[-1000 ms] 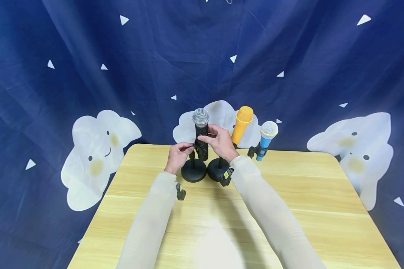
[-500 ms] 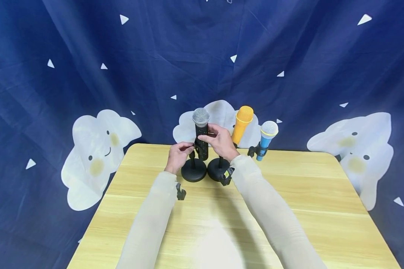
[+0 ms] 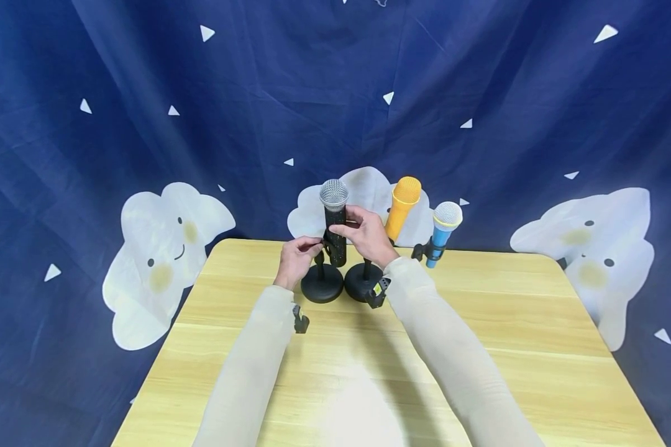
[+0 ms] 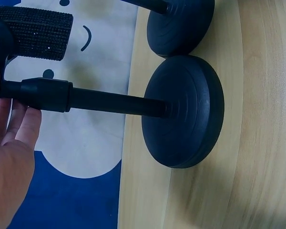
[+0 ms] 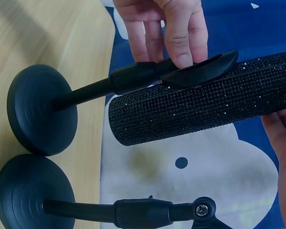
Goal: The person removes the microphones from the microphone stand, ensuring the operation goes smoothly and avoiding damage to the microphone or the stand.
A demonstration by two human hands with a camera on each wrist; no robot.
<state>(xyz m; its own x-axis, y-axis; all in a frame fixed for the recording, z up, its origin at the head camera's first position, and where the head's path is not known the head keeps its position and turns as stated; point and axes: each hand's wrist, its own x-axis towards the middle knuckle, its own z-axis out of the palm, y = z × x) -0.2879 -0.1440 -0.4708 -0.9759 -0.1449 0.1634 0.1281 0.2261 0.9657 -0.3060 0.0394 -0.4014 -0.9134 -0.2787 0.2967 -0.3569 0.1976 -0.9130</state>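
Observation:
A black glittery microphone [image 3: 334, 217] with a silver mesh head stands nearly upright, slightly tilted, at the back of the table. My right hand [image 3: 369, 237] holds its body from the right, thumb in front. Below, my left hand [image 3: 296, 262] pinches the top of a black microphone stand [image 3: 321, 285] beside the microphone. In the right wrist view, the stand's clip [image 5: 200, 71] lies along the microphone's side, under the left thumb. How far the clip wraps round the body is partly hidden. The left wrist view shows the left fingers behind the stand's neck [image 4: 45, 94].
Close on the right is a second black stand [image 3: 361, 282], its base beside the first. A yellow microphone [image 3: 401, 208] leans behind my right hand. Further right, a blue microphone [image 3: 442, 233] sits in a black clip [image 3: 433, 251]. A blue curtain [image 3: 335, 93] hangs behind the wooden table [image 3: 537, 347].

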